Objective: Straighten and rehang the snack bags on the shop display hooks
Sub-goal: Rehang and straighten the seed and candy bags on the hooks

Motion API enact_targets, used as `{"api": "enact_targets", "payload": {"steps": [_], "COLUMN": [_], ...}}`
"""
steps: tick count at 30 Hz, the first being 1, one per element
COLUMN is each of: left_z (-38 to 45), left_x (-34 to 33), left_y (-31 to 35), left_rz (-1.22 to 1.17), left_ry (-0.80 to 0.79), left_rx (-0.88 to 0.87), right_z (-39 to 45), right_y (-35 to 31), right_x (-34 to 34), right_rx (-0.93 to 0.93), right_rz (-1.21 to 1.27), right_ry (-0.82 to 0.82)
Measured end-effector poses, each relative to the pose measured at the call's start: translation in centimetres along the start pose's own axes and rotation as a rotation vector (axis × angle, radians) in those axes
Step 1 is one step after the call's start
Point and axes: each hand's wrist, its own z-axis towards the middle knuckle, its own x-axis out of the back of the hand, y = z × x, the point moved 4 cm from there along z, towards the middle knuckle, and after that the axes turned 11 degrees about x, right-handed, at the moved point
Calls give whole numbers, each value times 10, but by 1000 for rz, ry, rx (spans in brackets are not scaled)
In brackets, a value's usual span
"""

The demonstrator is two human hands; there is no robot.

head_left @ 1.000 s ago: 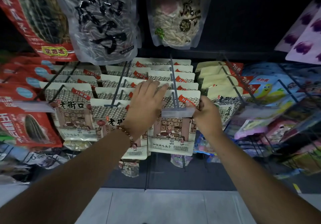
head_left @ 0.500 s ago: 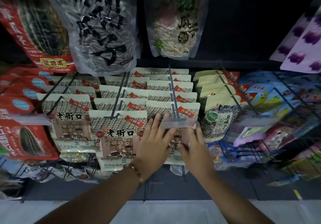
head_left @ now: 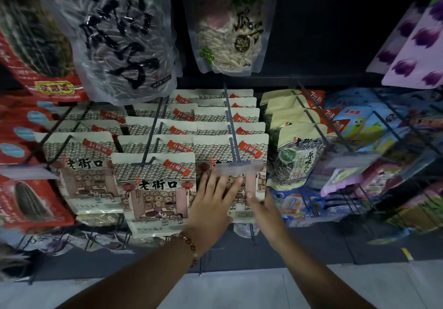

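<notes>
Below the clear price tag (head_left: 237, 165) on the centre hook (head_left: 231, 126): both hands lower than 0.5 s ago, off the tag, flat on the front cream snack bag (head_left: 249, 150). Left hand (head_left: 212, 209) fingers straight and spread, pressing the bag face just under the tag; beaded bracelet (head_left: 189, 244) on that wrist. Right hand (head_left: 265, 210) relaxed, released, fingertips touching the bag's right lower part, holding nothing. One second ago both up at tag level, right pinching beside it; now dropped to mid-bag. Bag hanging on the hook behind the tag, front of a stacked row, roughly straight.

Left of the tag: second row of matching cream bags (head_left: 153, 189), front one hanging lower; further left another cream bag (head_left: 79, 172), then red seed bags (head_left: 26, 203). Right of the tag: beige and green seed bags (head_left: 297, 155), then blurred blue and yellow packs (head_left: 359, 126) on wire hooks. Above the tag: large clear sunflower-seed bag (head_left: 115, 35) and clear bag of pale seeds (head_left: 227, 33); purple-print packs (head_left: 419, 42) upper right. Dark back panel behind; pale tiled floor (head_left: 239, 289) along the bottom.
</notes>
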Motion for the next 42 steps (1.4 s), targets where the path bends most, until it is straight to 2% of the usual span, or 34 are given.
{"api": "enact_targets", "payload": {"steps": [3,6,13,17,22,28,31,34,37,42], "left_z": [8,11,2,-6,-9,2,20,46,71,112], "left_x": [-4,-7,3,20,37,74,76,68,52,12], "left_y": [-4,0,2,-3,4,67,97,126,151,156], "left_rz": [24,50,-52,-146,-278,-379,-386,-326,-275,-267], "left_ry": [3,-33,0,33,-84,-94,-112,-95,-13,42], "left_rx": [-1,17,16,-94,-132,-225,-174,-76,40,279], "right_z": [10,15,1,-13,-20,-18,-3,21,47,75], "right_y": [4,7,-14,-48,-61,-52,-38,-32,-27,-28], "right_x": [-3,0,11,37,79,124,147,163,174,179], "right_rx": [-43,-31,-32,41,212,229,245,360,403,523], "right_rz": [40,-50,-165,-388,-887,-1055,-1019,-1017,-1011,-747], "right_ry": [-44,-91,-116,-145,-172,-175,-172,-139,-135,-178]}}
